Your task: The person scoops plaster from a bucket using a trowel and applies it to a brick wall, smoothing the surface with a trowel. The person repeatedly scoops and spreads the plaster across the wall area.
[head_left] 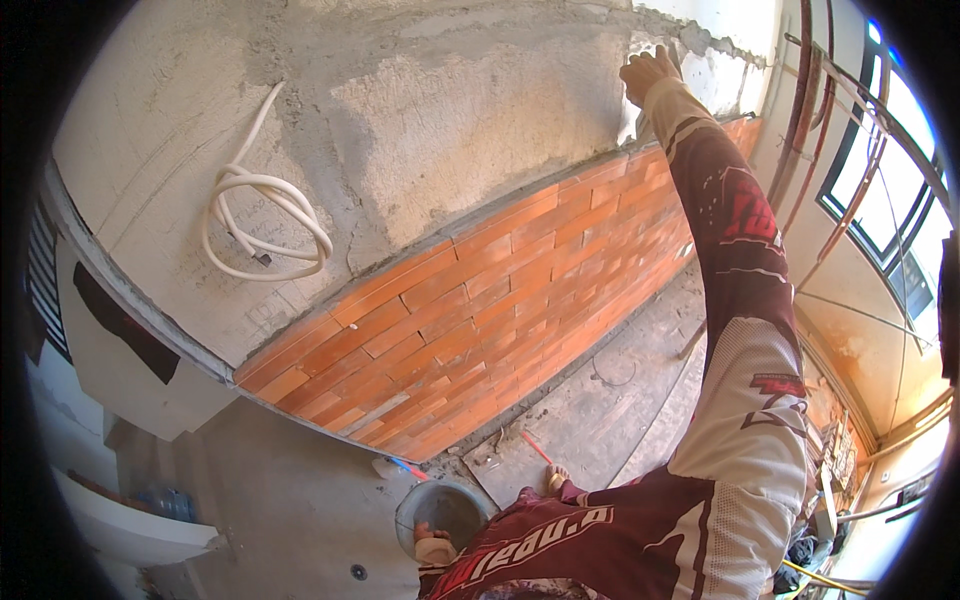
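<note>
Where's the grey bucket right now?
Head view, bottom centre-left: the grey bucket is at the person's left hand, just below the orange brickwork in frame.

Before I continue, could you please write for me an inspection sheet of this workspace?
Surface: wall, rough grey above, orange bricks below.
Job's things: grey bucket, low at the person's left side.
Clutter: board on the floor; mixed items at the lower right.
Hands: right hand raised at the upper wall, left hand at the bucket; both grips unclear.
Cables: white looped cable or hose against the wall.
Surroundings: poles and window at right.
</note>
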A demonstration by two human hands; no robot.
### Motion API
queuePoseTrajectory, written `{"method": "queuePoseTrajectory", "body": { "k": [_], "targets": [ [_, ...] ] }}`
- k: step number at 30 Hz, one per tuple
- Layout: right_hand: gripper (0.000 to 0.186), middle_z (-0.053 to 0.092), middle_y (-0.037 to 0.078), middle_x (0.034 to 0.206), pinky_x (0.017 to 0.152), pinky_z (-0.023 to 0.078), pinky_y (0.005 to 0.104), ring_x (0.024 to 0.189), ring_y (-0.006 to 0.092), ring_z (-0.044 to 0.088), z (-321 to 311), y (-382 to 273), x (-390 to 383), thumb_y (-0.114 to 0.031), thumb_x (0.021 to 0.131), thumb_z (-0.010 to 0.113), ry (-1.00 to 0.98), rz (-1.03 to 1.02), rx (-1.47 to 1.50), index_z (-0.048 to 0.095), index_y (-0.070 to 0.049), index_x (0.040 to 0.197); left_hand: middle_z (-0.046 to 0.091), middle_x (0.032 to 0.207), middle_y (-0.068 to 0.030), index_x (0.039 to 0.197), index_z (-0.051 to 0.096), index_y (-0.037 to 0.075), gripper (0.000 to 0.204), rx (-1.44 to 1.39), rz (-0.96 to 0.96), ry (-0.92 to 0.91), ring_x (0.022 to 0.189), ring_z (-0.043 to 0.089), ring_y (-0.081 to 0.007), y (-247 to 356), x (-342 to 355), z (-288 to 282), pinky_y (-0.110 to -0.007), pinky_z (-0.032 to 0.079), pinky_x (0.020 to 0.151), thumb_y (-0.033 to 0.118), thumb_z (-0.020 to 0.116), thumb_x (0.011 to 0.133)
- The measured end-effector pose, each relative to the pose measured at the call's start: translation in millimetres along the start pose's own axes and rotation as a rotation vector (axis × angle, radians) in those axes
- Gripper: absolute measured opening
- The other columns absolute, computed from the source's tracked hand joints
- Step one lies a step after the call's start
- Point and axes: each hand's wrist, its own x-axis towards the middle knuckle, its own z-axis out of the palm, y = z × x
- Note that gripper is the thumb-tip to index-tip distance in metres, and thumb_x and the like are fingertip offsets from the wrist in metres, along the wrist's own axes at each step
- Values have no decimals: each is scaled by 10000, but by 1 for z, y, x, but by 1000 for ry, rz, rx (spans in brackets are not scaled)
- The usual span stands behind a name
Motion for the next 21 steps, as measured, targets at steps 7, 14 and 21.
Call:
{"method": "queuePoseTrajectory", "body": {
  "k": [7,14,21],
  "targets": [
    [189,579,12,1033,934,297,376,1062,165,499,-8,-8,-5,-167,836,482,-8,-27,-50,604,-192,978,340,459,-40,780,378,109,238,-52,47,22,376,360,-200,0,-7,-1,-359,389,379,321,482,749],
    [249,553,77,1098,854,429,378,1080,215,498,12,16,-21,-139,869,405,-34,313,184,617,-148,999,416,531,-104,802,429,55,324,-3,137,-6,430,405,-253,-5,10,-12,-391,397,444,374,441,750],
    [245,536,119,1088,837,444,385,1039,257,508,58,18,-70,-220,857,435,9,510,337,599,-117,1006,563,643,-224,866,529,-21,526,258,113,6,541,490,-354,-1,48,-29,-458,407,568,472,397,738]
  ]
}}
